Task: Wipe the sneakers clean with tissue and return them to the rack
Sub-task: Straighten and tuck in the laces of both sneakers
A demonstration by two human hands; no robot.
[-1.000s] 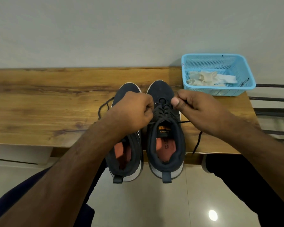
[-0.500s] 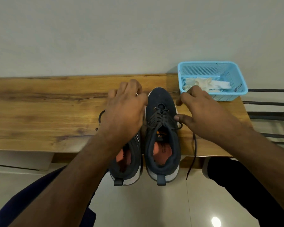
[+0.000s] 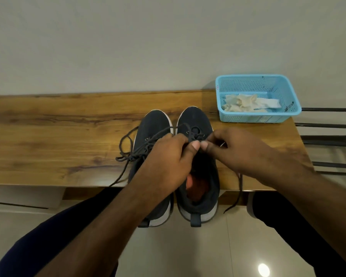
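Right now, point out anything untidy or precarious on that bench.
Both sneakers, left sneaker and right sneaker, overhang the bench front edge at the heels. The left one's laces sprawl loose, and another lace end dangles off the edge.

Your left hand (image 3: 164, 162) and right hand (image 3: 238, 150) meet over the right sneaker (image 3: 198, 124), thumbs tip to tip above its tongue. Both hands have their fingers curled, pinching its lace (image 3: 196, 134). Your forearms reach in from either side, angled toward that sneaker.
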